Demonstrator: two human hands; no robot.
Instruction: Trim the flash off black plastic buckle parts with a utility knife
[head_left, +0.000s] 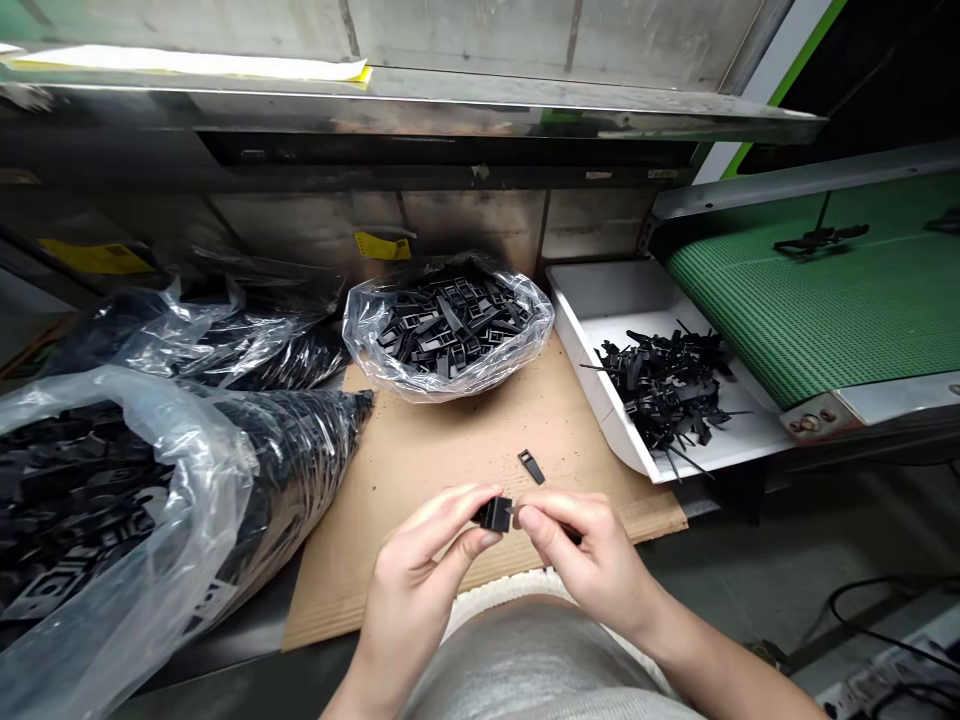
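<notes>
Between the thumb and fingers of my left hand (431,560) is a small black plastic part (496,514) with a boxy end. My right hand (589,545) is closed in a pinch right beside it, on a dark piece mostly covered by the fingers. Both hands are over the near edge of a cardboard sheet (435,450). Just beyond them, a flat black clip-like piece (531,466) with a square hole lies on the cardboard.
A clear bag (360,345) of black clip-like pieces stands ahead; a larger bag (217,480) of black parts is at left. At right, a white tray (592,370) holds tangled black parts beside a green conveyor belt (825,300). A metal shelf (480,95) runs across the back.
</notes>
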